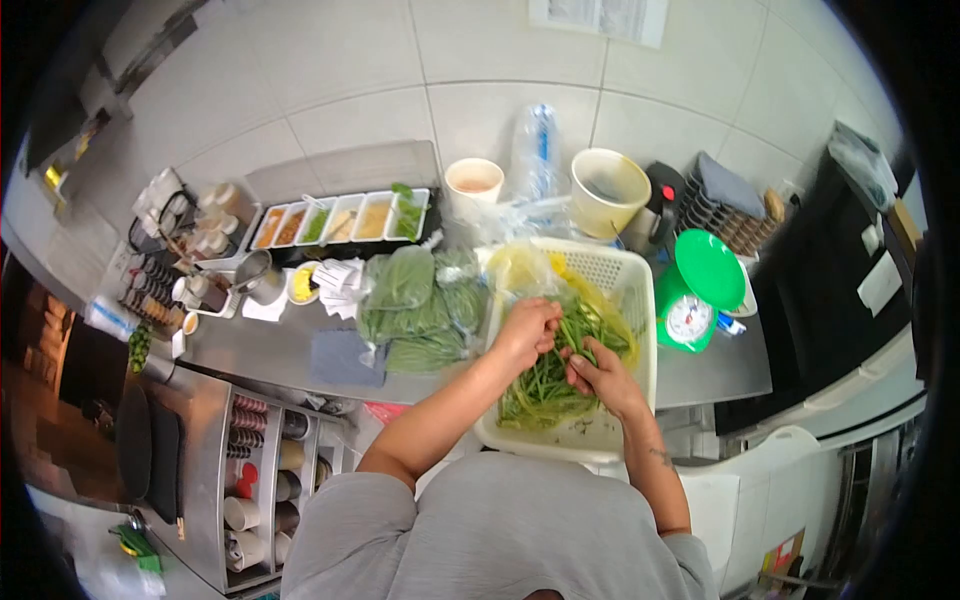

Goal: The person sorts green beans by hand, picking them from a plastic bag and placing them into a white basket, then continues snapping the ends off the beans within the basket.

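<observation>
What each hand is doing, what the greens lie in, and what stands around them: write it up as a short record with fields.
Left hand: fingers curled in at the greens; exact grip unclear
Right hand: holding stems of the greens
Container: white basket with yellow plastic inside, around part of the greens
Left of basket: bagged greens
Right of basket: green scale
Behind basket: cream bucket
Surface: metal counter

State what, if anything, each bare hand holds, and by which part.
The right hand holds long, thin green stalks between thumb and fingers; mid-length or end is unclear. The left hand is curled beside them; its hold cannot be told.
</observation>
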{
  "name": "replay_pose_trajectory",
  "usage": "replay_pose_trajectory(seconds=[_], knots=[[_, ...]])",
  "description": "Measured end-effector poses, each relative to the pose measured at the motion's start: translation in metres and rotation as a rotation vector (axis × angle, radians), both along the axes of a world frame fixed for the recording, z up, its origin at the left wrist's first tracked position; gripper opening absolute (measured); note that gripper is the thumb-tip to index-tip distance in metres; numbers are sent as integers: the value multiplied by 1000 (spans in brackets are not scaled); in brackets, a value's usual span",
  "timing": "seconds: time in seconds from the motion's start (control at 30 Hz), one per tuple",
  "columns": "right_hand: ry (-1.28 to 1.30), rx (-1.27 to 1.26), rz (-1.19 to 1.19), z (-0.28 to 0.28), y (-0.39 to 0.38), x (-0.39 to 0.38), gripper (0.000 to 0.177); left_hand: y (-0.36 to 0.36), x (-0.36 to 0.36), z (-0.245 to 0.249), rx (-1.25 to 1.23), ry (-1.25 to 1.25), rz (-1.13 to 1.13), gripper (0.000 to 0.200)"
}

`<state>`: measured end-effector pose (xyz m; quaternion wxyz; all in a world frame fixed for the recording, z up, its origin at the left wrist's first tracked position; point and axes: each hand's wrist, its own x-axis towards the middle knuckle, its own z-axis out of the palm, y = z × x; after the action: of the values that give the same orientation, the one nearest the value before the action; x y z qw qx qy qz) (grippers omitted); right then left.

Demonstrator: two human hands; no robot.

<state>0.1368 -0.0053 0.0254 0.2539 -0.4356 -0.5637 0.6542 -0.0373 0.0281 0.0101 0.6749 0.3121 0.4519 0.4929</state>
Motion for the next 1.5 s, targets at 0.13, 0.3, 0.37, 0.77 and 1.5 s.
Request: replay_pose_trajectory(seconds=[0.13,0.3,0.37,0.77,1.5], knots=[[227,-36,-181,-4,6,4,35,-17,1,1,330,332,-146,16],[250,-55,-116,-5,5,1,40,-26,12,0,402,303,-232,10],[252,-84,-80,-4,3,3,43,-29,13,4,449,440,-207,9],[241,-89,-50,-2,2,5,49,-33,-14,22,690,1281,47,14],[-1,124,-14,-24,-2,-3,31,-7,15,11,850,1271,249,13]])
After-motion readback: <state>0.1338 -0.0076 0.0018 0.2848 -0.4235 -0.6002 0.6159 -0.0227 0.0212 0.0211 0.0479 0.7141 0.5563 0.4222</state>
